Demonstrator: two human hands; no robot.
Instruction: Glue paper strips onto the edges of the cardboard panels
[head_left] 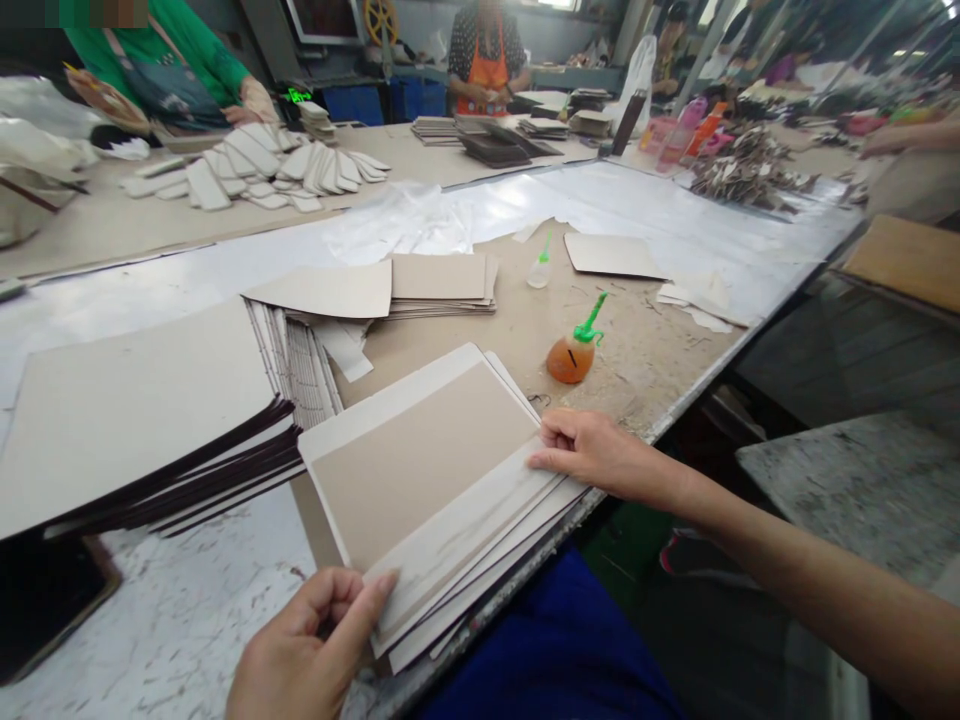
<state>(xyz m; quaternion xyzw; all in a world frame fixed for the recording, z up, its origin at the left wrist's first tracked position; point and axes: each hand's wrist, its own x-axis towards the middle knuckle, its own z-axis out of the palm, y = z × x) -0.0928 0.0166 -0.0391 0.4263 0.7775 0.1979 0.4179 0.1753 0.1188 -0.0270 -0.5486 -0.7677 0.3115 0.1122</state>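
In front of me lies a small stack of flat panels near the table's front edge. Its top panel (427,460) is beige in the middle, with paler bands along both long sides. My left hand (311,640) pinches the panel's near left corner, thumb on top and fingers curled at the edge. At the right end, my right hand (592,450) grips the edge with its thumb on top and its fingers bent. The lower panels stick out unevenly toward me. Beyond the stack stands a squeeze bottle (571,360) of orange liquid with a green nozzle.
A tall pile of dark-edged panels (142,410) stands at left, beside more beige panels (439,277). A clear bottle (538,270) and a loose panel (615,255) lie farther back. Across the table, people work near white pieces (240,165). A stool (847,490) is at right.
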